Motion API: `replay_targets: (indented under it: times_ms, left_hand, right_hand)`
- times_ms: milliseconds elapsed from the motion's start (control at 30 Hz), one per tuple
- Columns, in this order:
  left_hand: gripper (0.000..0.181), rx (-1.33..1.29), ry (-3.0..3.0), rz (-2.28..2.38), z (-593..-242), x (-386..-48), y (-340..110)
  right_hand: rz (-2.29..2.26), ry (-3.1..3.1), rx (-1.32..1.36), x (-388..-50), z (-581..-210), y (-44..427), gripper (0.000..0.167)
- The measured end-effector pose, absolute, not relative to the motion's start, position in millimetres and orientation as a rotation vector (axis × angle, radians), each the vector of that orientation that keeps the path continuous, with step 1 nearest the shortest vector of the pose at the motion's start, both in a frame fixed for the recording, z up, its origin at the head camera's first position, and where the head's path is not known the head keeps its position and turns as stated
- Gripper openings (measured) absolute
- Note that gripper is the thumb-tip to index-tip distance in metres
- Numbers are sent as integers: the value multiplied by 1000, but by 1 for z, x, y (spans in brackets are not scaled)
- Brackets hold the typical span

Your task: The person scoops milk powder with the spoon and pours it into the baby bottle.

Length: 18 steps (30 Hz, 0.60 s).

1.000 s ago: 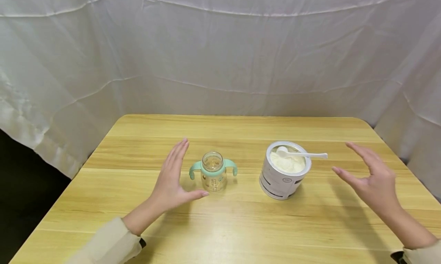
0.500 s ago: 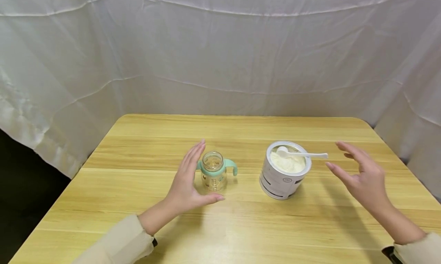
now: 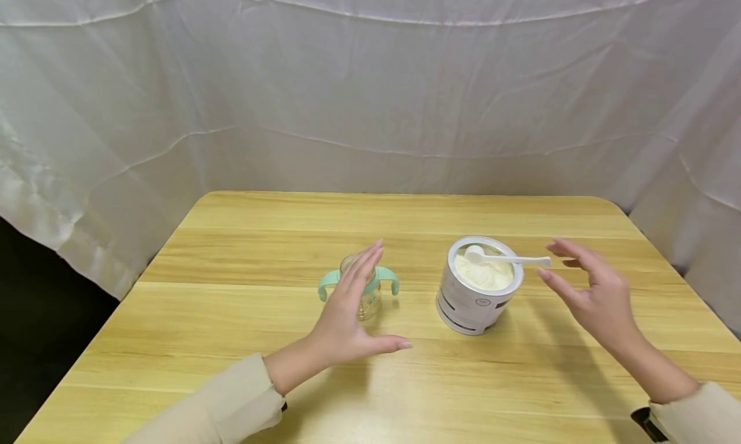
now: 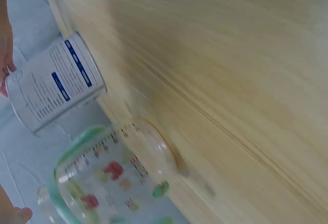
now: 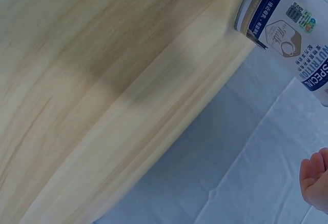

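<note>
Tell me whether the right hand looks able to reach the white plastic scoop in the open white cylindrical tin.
Probably yes: the scoop has its handle jutting past the tin toward the right hand, which hovers near that handle's end, with nothing visible in between.

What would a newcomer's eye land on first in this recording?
First, probably the open milk powder tin, right of centre on the wooden table, with a white scoop reaching over its rim towards the right hand. Next, the clear baby bottle with mint-green handles, to the tin's left, partly hidden behind the left hand in the head view.
</note>
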<state>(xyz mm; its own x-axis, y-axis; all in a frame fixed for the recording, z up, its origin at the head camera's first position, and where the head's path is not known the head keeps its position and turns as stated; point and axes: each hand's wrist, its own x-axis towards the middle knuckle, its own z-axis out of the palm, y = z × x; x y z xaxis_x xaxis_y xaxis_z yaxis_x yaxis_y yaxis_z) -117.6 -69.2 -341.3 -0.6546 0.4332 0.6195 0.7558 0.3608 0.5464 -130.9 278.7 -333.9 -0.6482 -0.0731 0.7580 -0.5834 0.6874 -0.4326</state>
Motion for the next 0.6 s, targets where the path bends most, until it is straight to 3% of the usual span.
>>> replay_targets:
  times_ms: [333,600]
  left_hand:
    - [118,-1011,-2386,-1276,-345,-116,-42]
    - [115,-935,-2499,-1402,-348,-118,-20]
  right_hand:
    - [960,-2170,502,-131,-335,277,51]
    - [911,-2215,470,-133,-336,271,41]
